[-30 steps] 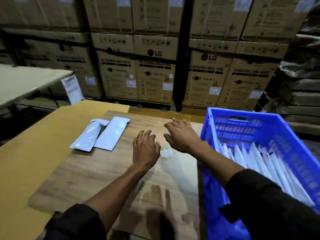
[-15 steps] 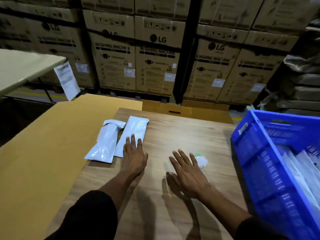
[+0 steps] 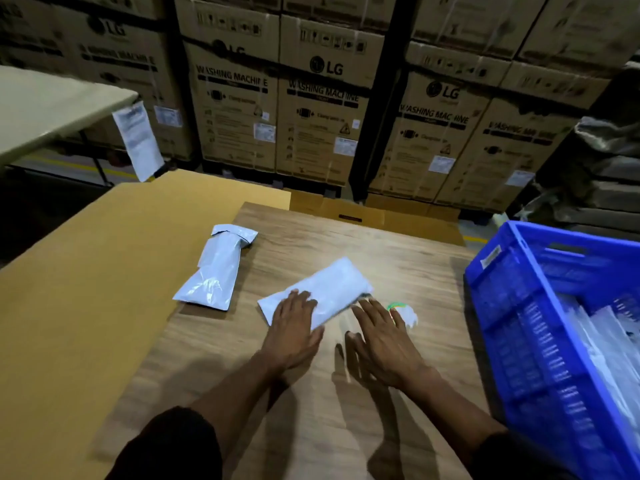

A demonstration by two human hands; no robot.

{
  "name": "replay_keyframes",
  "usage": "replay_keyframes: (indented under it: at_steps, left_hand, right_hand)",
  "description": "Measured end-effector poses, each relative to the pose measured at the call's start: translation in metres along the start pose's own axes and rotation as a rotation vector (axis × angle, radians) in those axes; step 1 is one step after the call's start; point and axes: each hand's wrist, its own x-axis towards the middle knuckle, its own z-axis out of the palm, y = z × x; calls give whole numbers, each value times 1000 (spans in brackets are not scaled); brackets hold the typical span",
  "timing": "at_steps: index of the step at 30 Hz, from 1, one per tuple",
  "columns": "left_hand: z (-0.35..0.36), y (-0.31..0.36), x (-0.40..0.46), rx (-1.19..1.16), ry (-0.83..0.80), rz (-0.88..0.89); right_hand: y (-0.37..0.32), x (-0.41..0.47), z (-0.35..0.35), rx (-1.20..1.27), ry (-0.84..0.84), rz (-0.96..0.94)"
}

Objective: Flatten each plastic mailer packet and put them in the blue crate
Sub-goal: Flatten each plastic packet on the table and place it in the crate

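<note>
A white plastic mailer packet (image 3: pixel 334 284) lies slanted on the wooden table (image 3: pixel 346 393), in the middle. My left hand (image 3: pixel 292 332) lies flat on its near left end with straight fingers. My right hand (image 3: pixel 382 336) rests flat on the table just right of the packet, fingertips near its lower right corner. A second, puffier packet (image 3: pixel 216 268) with a folded flap lies further left, untouched. The blue crate (image 3: pixel 512 306) stands at the right and holds several flat white packets (image 3: pixel 609 344).
A small white scrap with a green band (image 3: pixel 403 311) lies by my right fingertips. A tan cardboard sheet (image 3: pixel 86 289) covers the table's left side. Stacked cardboard boxes (image 3: pixel 322 98) fill the background. Another table (image 3: pixel 41 105) stands at the far left.
My left hand has dragged one packet away from the other, rightward to the table's middle. My right hand has moved up beside it. The view has shifted slightly left.
</note>
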Motion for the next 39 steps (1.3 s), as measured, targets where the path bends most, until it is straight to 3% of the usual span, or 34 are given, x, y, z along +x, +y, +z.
replay_keyframes:
  at_steps: [11, 14, 19, 25, 30, 39]
  left_hand:
    - [10, 87, -73, -13, 12, 101]
    - [6, 99, -83, 31, 60, 107]
    - [18, 112, -88, 31, 157, 151]
    - [36, 112, -86, 144, 97, 118]
    - [48, 99, -98, 221, 169, 206]
    - [46, 106, -101, 184, 218, 118]
  right_hand:
    - [15, -87, 31, 126, -54, 1]
    - [12, -109, 36, 132, 12, 6]
    - [12, -108, 40, 98, 101, -7]
    - [8, -92, 55, 77, 57, -21]
    - [11, -99, 75, 39, 126, -69]
    - [10, -100, 76, 66, 129, -40]
